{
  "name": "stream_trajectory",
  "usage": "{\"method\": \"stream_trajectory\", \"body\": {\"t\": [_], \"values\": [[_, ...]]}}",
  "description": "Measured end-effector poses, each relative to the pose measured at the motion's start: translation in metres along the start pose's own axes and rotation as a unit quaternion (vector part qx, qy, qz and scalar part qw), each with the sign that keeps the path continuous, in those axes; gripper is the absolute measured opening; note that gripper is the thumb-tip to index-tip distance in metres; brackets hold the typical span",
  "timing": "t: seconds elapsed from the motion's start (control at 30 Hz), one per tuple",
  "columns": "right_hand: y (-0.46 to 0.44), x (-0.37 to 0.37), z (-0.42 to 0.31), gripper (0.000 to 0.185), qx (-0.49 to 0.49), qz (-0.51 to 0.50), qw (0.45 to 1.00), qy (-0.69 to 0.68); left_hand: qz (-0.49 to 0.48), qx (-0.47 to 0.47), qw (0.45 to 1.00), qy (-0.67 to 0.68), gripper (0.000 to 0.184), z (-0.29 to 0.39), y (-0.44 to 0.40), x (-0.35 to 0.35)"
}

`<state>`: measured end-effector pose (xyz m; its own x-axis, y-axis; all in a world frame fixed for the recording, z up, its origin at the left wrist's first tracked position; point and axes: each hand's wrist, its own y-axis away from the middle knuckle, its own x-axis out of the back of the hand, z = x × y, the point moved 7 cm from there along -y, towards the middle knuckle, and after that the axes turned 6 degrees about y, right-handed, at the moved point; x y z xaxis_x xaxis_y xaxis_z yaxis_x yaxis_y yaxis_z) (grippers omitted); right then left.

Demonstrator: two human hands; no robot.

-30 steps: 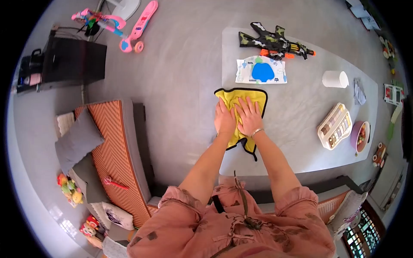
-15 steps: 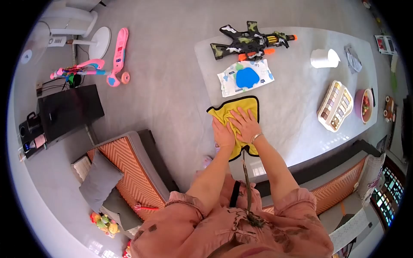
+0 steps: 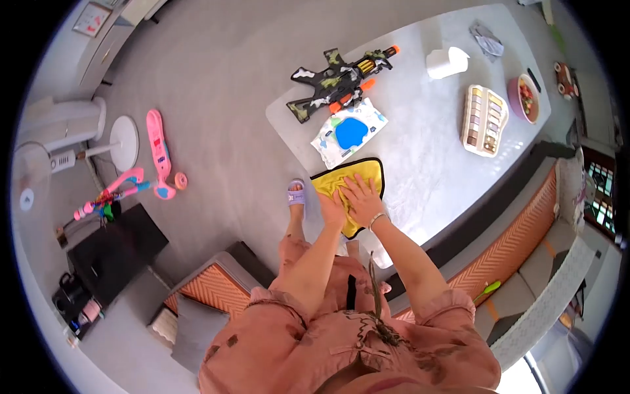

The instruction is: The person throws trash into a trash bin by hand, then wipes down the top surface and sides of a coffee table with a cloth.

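Yellow cloth (image 3: 341, 176), frame centre on the table's (image 3: 426, 151) lower-left edge, looks light, soft, floppy, best gripped by its black edging (image 3: 382, 176); left hand (image 3: 331, 210) and right hand (image 3: 363, 205) lie flat on it, fingers extended, not clenched.

The person's left hand (image 3: 333, 210) and right hand (image 3: 362, 201) press side by side on a yellow fabric cloth with black edging (image 3: 336, 176), the right with fingers spread. The cloth lies at the near left edge of a pale grey, smooth-topped table (image 3: 420, 164). Just beyond it sits a white soft pack with a blue lid (image 3: 351, 134), and behind that a black-and-green camouflage toy gun with orange parts (image 3: 331, 85). Farther right are a white cylindrical object (image 3: 446, 64), a crumpled grey cloth (image 3: 486, 41), a cream compartmented plastic tray (image 3: 466, 121) and a round pink bowl (image 3: 514, 98) holding small red and green pieces.
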<state>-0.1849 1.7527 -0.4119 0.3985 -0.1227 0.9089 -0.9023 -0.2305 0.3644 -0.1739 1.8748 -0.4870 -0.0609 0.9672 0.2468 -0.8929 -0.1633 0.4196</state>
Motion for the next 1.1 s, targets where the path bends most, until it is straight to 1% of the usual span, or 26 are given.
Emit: {"method": "stream_trajectory", "body": {"t": [0.03, 0.07, 0.13, 0.2, 0.23, 0.27, 0.3, 0.33, 0.37, 0.4, 0.43, 0.47, 0.5, 0.53, 0.6, 0.63, 0.67, 0.73, 0.8, 0.83, 0.87, 0.9, 0.93, 1.0, 1.07, 1.1], "values": [[-0.002, 0.003, -0.006, 0.063, -0.013, 0.001, 1.0, 0.0, -0.034, -0.002, 0.999, -0.041, 0.06, 0.007, -0.011, 0.004], [-0.003, 0.016, -0.011, 0.061, -0.052, 0.001, 0.999, -0.013, -0.081, -0.006, 0.994, -0.08, 0.059, 0.023, -0.02, 0.006], [-0.009, 0.024, -0.015, 0.058, -0.078, 0.006, 0.997, -0.027, -0.089, -0.023, 0.99, -0.103, 0.06, 0.015, -0.029, 0.009], [-0.019, 0.037, 0.0, 0.052, -0.218, 0.041, 0.961, -0.167, -0.106, -0.044, 0.985, -0.126, 0.061, 0.012, -0.037, 0.009], [-0.026, 0.048, 0.009, 0.051, -0.246, 0.132, 0.934, -0.223, -0.127, -0.045, 0.982, -0.134, 0.062, 0.011, -0.038, 0.007], [-0.039, 0.046, 0.029, 0.059, -0.382, 0.186, 0.847, -0.319, -0.154, -0.051, 0.976, -0.148, 0.064, 0.012, -0.044, 0.011], [-0.045, 0.041, 0.041, 0.066, -0.414, 0.191, 0.816, -0.356, -0.154, -0.05, 0.976, -0.148, 0.064, 0.009, -0.044, 0.011], [-0.05, 0.036, 0.048, 0.073, -0.45, 0.198, 0.776, -0.396, -0.195, -0.024, 0.958, -0.21, 0.065, 0.002, -0.046, 0.013], [-0.059, 0.026, 0.059, 0.08, -0.523, 0.191, 0.701, -0.446, -0.24, -0.006, 0.931, -0.276, 0.066, -0.003, -0.053, 0.014], [-0.069, 0.016, 0.069, 0.087, -0.579, 0.169, 0.633, -0.485, -0.24, -0.005, 0.931, -0.277, 0.066, -0.001, -0.051, 0.016], [-0.085, 0.006, 0.075, 0.087, -0.585, 0.176, 0.623, -0.488, -0.258, 0.026, 0.923, -0.284, 0.063, 0.0, -0.053, 0.018], [-0.087, -0.011, 0.083, 0.082, -0.644, 0.203, 0.574, -0.463, -0.286, 0.051, 0.908, -0.301, 0.062, 0.003, -0.054, 0.019], [-0.087, -0.011, 0.084, 0.078, -0.688, 0.216, 0.543, -0.43, -0.287, 0.051, 0.908, -0.301, 0.062, 0.005, -0.053, 0.019], [-0.086, -0.012, 0.089, 0.078, -0.694, 0.22, 0.533, -0.431, -0.289, 0.041, 0.91, -0.295, 0.061, 0.009, -0.055, 0.019], [-0.094, -0.016, 0.09, 0.055, -0.645, 0.144, 0.58, -0.476, -0.294, 0.035, 0.909, -0.293, 0.06, 0.011, -0.054, 0.021], [-0.089, -0.006, 0.09, 0.041, -0.628, 0.168, 0.562, -0.512, -0.297, 0.021, 0.915, -0.271, 0.061, 0.012, -0.053, 0.021], [-0.081, -0.007, 0.097, 0.041, -0.628, 0.171, 0.561, -0.511, -0.298, 0.005, 0.922, -0.248, 0.061, 0.017, -0.055, 0.017], [-0.048, -0.038, 0.126, 0.037, -0.602, 0.259, 0.499, -0.567, -0.302, 0.006, 0.916, -0.265, 0.062, 0.019, -0.057, 0.017], [0.006, -0.016, 0.135, 0.037, -0.548, 0.368, 0.315, -0.682, -0.304, 0.007, 0.911, -0.279, 0.062, 0.02, -0.056, 0.017], [0.035, -0.03, 0.155, 0.037, -0.555, 0.397, 0.297, -0.668, -0.306, 0.041, 0.906, -0.29, 0.064, 0.02, -0.056, 0.016], [0.064, -0.05, 0.174, 0.033, -0.565, 0.415, 0.26, -0.664, -0.307, 0.077, 0.899, -0.301, 0.065, 0.018, -0.055, 0.017], [0.091, -0.059, 0.189, 0.034, -0.586, 0.405, 0.277, -0.645, -0.303, 0.079, 0.901, -0.301, 0.065, 0.024, -0.055, 0.018], [0.113, -0.096, 0.212, 0.034, -0.556, 0.429, 0.247, -0.667, -0.301, 0.083, 0.889, -0.334, 0.066, 0.031, -0.054, 0.018], [0.148, -0.099, 0.222, 0.042, -0.654, 0.36, 0.268, -0.609, -0.293, 0.09, 0.878, -0.369, 0.067, 0.032, -0.055, 0.021], [0.194, -0.133, 0.247, 0.049, -0.82, 0.189, 0.352, -0.41, -0.306, 0.001, 0.898, -0.317, 0.068, 0.038, -0.054, 0.021], [0.187, -0.127, 0.236, 0.049, -0.82, 0.188, 0.353, -0.411, -0.304, 0.002, 0.898, -0.317, 0.068, 0.033, -0.056, 0.022]]}}
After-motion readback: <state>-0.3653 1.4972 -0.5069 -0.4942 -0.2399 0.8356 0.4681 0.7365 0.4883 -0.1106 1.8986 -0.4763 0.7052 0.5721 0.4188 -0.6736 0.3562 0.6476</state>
